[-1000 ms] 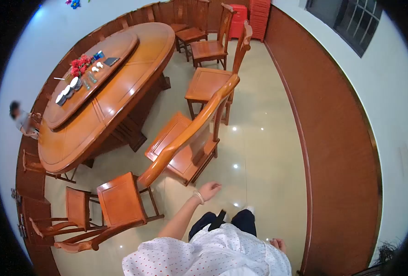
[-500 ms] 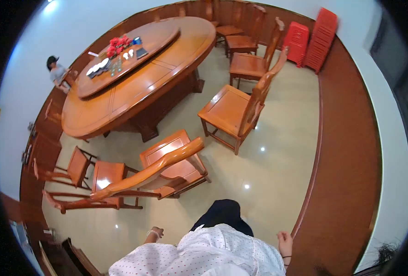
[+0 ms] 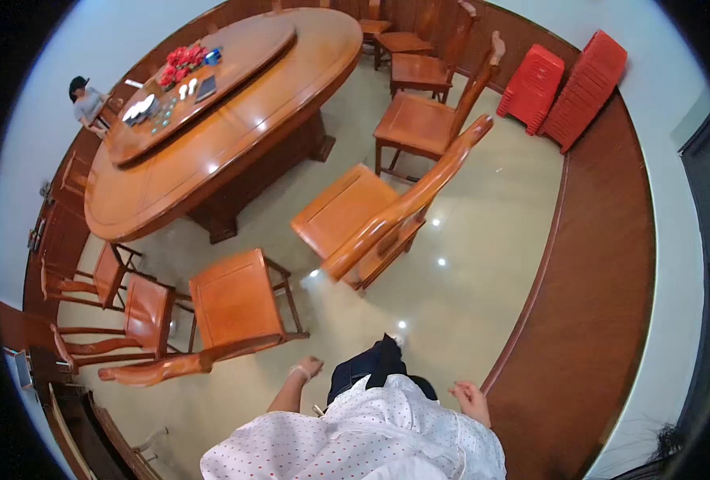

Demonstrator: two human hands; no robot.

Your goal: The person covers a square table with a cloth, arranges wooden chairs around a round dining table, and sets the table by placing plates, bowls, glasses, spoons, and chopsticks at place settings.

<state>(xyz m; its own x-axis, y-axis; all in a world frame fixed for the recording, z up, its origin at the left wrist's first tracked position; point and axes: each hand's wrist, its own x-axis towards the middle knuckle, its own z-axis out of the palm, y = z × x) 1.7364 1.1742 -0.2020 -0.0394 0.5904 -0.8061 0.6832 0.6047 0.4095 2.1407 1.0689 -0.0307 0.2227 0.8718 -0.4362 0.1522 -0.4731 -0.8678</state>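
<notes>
My left hand (image 3: 311,367), a light bracelet at its wrist, hangs low beside my dark trousers, near a wooden chair (image 3: 237,300). It touches nothing that I can see, and its fingers are small and partly curled. On the other side of my white dotted shirt (image 3: 355,436), my right hand (image 3: 468,394) is held over the floor by the brown wall panel, its fingers loosely bent and nothing visible in them. Ahead of me another wooden chair (image 3: 347,210) has its curved back toward me.
A large round wooden table (image 3: 291,88) carries red flowers (image 3: 183,66), dishes (image 3: 140,110) and glasses. Another person (image 3: 89,104) stands behind it. Several chairs ring the table. Red stacked stools (image 3: 585,92) stand by the brown wall panel (image 3: 591,264).
The view has shifted along the row of chairs, and the red stools sit farther right. My left hand appears higher and nearer my trousers than half a second ago. My right hand appears slightly further left.
</notes>
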